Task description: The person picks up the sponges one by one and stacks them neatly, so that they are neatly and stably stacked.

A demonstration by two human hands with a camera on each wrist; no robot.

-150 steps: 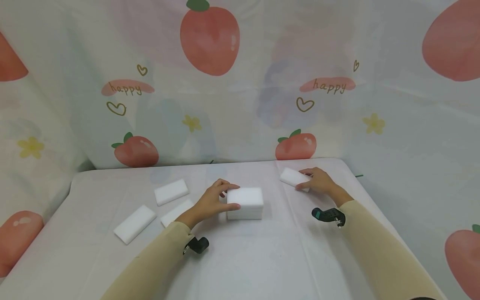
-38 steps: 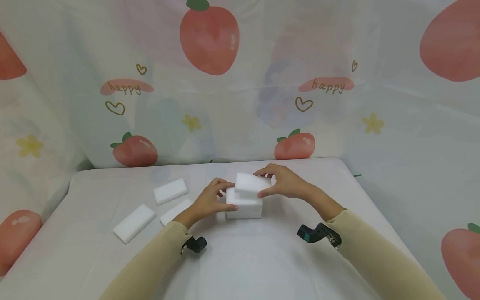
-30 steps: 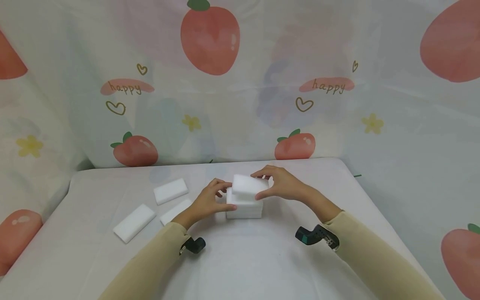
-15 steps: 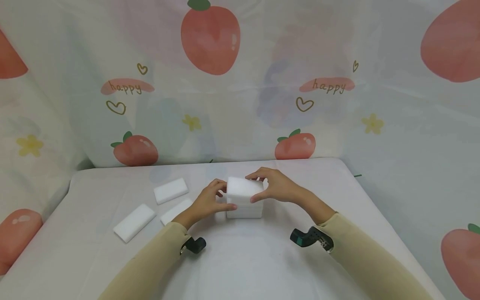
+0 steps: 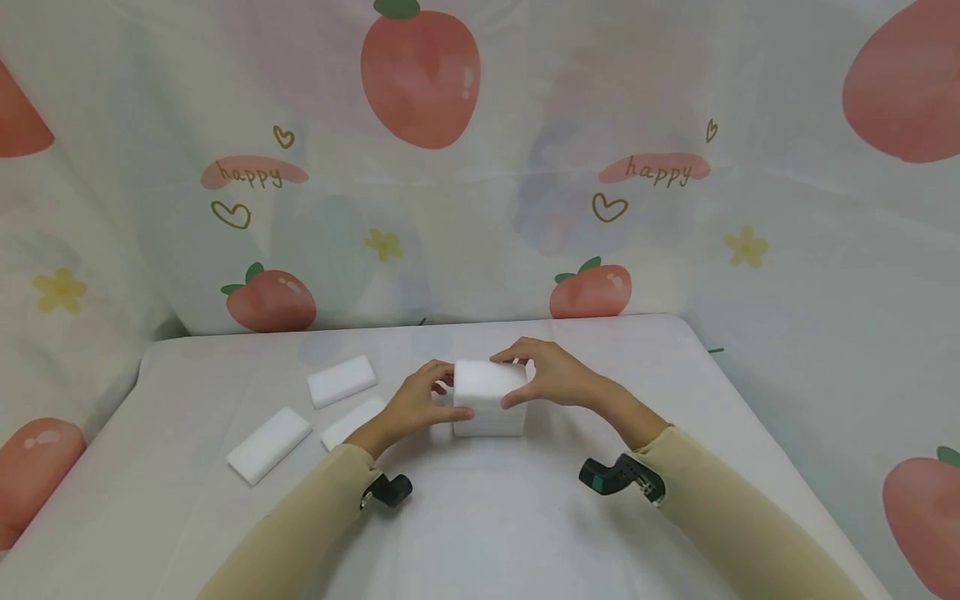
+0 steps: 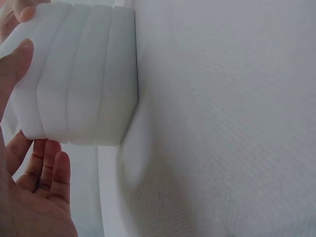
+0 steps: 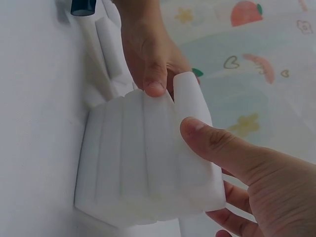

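1. Thumb and fingers of my right hand (image 5: 561,375) pinch the top block (image 5: 480,377), a white slab, by its right end, thumb on the near side and fingers on the far one.
2. That slab lies over the stack (image 5: 491,425). Seen from my right wrist, a narrow gap shows under its left end, so I judge it isn't fully seated there.
3. My left hand (image 5: 416,408) grasps the stack's left end, thumb against the near side, fingertips against the far one; I take this as steadying the pile.
4. I count four slabs beneath the one I pinch, their edges roughly in line, standing on the cloth-covered table (image 5: 495,525) before me.
5. Step in hand, as I read it: laying this slab on the pile and lining up its edges.
6. What the next move calls for, I'd say: settle the slab level, then ease my right fingers straight off so nothing drags, with the left keeping the lower layers true.
7. Further left lie a far slab (image 5: 342,382), a near slab (image 5: 268,446) and a half-hidden slab (image 5: 351,419), partly behind my left arm; all three look ready for stacking.
8. Behind the table hangs a fruit-printed backdrop (image 5: 465,225).
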